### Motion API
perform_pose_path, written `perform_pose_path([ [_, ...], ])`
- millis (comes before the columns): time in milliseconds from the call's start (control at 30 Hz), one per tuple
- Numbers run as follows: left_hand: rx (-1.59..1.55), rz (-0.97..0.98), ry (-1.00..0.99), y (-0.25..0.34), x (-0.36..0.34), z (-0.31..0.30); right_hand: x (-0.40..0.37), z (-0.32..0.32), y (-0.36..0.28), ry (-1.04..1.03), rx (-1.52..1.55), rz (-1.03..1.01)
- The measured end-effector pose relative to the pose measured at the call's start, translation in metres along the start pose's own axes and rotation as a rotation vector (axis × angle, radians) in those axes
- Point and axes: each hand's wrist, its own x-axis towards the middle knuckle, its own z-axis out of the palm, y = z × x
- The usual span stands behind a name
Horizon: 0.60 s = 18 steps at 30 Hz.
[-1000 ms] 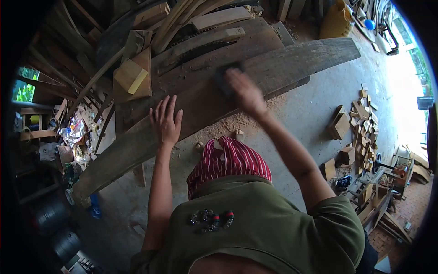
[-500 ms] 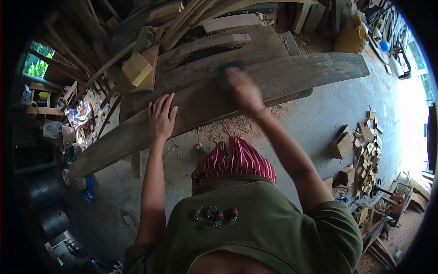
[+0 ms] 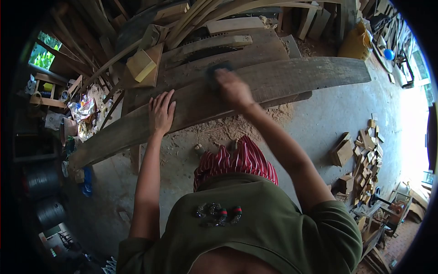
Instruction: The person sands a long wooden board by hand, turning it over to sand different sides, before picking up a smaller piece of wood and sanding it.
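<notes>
A long, curved wooden plank (image 3: 292,77) lies across the workbench in front of me, its ends tapering to left and right. My left hand (image 3: 161,114) rests flat on its left part, fingers spread. Farther right, my right hand (image 3: 235,89) is closed over a dark pad (image 3: 218,73), pressed to the plank's upper side near the middle. Motion smears the fingers and the pad, so its exact kind does not show.
Behind the plank, the bench (image 3: 269,48) carries a curved wood piece (image 3: 219,48) and a square board with a wood block (image 3: 141,66). Shavings (image 3: 228,132) cover the floor by my feet. Wood offcuts (image 3: 365,155) are heaped at right, and a yellow sack (image 3: 356,43) stands behind.
My right hand has slid a little left along the plank with the dark pad. The left hand stays in place on the wood, and the view has shifted slightly.
</notes>
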Motion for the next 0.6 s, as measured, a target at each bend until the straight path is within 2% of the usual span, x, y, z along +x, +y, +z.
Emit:
perform_pose_path([
  [33,0.001,-0.010,-0.001,0.001,0.000,-0.001,-0.010,-0.004,0.041,-0.013,-0.039,0.104],
  [100,-0.005,-0.025,-0.014,0.004,0.001,-0.005,-0.034,-0.032,0.133,0.149,-0.039,0.249],
  [133,-0.001,-0.041,-0.013,0.005,0.003,-0.005,-0.053,-0.038,0.177,0.342,0.005,0.223],
  [167,0.001,-0.038,-0.004,0.006,0.003,-0.004,-0.059,-0.042,0.216,0.321,-0.036,0.335],
  [233,0.006,-0.054,0.001,0.006,0.002,-0.004,-0.054,-0.063,0.210,0.253,-0.188,0.511],
  [267,0.001,-0.048,0.012,0.008,0.002,-0.004,-0.050,-0.057,0.193,0.217,-0.288,0.527],
  [300,-0.003,-0.030,0.026,0.008,0.003,-0.005,-0.058,0.007,0.218,0.290,-0.557,0.246],
  [333,-0.003,-0.027,0.029,0.007,0.002,-0.004,-0.047,0.007,0.162,0.603,-0.130,0.046],
  [367,-0.008,-0.015,0.024,0.006,0.003,-0.004,-0.039,0.041,0.120,0.377,-0.553,0.087],
  [400,-0.019,-0.025,0.019,0.006,0.002,-0.005,-0.030,0.007,0.049,0.235,0.018,0.116],
  [467,-0.032,-0.017,0.017,0.005,0.002,-0.001,-0.016,0.000,-0.044,0.101,0.120,0.027],
  [500,-0.045,-0.024,0.037,0.000,-0.001,0.003,-0.013,0.000,-0.066,0.064,0.131,-0.037],
  [533,-0.061,-0.033,0.058,-0.004,-0.001,0.005,-0.013,-0.004,-0.061,0.074,0.127,-0.027],
  [600,-0.065,-0.028,0.062,-0.006,0.001,0.005,-0.032,-0.016,-0.023,0.000,0.080,-0.027],
])
